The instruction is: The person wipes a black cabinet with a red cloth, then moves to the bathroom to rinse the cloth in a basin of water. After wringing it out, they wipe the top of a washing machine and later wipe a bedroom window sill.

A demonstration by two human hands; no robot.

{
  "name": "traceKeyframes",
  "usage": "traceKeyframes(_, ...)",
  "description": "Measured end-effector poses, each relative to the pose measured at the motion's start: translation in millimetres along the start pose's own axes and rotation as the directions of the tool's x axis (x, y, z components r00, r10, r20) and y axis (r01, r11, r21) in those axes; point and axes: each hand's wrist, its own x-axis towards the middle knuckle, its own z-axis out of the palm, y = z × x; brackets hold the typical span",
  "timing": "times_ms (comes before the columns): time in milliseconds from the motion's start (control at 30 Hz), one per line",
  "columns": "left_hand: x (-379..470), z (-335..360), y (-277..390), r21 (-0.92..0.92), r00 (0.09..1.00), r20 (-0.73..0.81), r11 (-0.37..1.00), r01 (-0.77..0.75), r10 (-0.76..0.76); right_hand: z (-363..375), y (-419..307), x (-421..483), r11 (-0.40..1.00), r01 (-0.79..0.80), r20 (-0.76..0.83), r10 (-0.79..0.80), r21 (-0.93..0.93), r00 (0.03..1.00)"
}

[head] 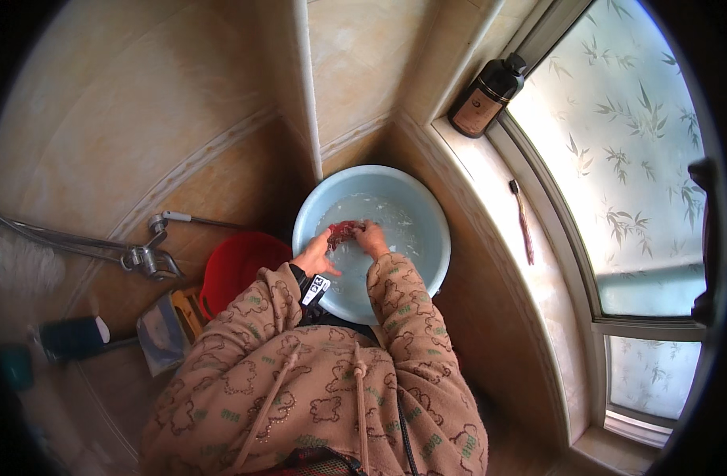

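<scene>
A pale blue plastic basin (pixel 438 226) holding water stands before me in the head view. Inside it, both hands grip a small wet red cloth-like item (pixel 342 233) at or just above the water. My left hand (pixel 316 256) has its left end between thumb and fingers, with a dark band and a tag with printed marks at the wrist. The other end is in my right hand (pixel 370 238), whose fingers are curled around it. What the red item is exactly cannot be told.
A red basin (pixel 238 262) stands left of the blue one, below a metal shower mixer tap (pixel 146 259). Tiled walls close in behind. On the windowsill at right are a black pump bottle (pixel 487 98) and a toothbrush (pixel 523 223). A blue brush (pixel 72 338) lies at lower left.
</scene>
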Motion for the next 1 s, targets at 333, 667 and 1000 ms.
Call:
traceKeyframes(333,9.7,-12.2,0.6,-0.098,0.980,0.188,0.994,-0.053,0.071,-12.2,-75.0,-73.8,0.797,-0.183,0.457,-0.128,0.576,0.880)
traceKeyframes(667,9.0,-8.8,-6.9,-0.076,0.945,0.309,0.987,0.141,-0.111,-17.7,-83.5,-95.4,0.849,0.048,0.220,-0.191,0.526,0.957)
traceKeyframes(1000,22.8,7.7,-11.2,0.136,0.948,0.133,0.943,-0.305,0.288,-28.1,-39.8,-66.4,0.938,0.225,-0.012,-0.236,-0.263,0.972)
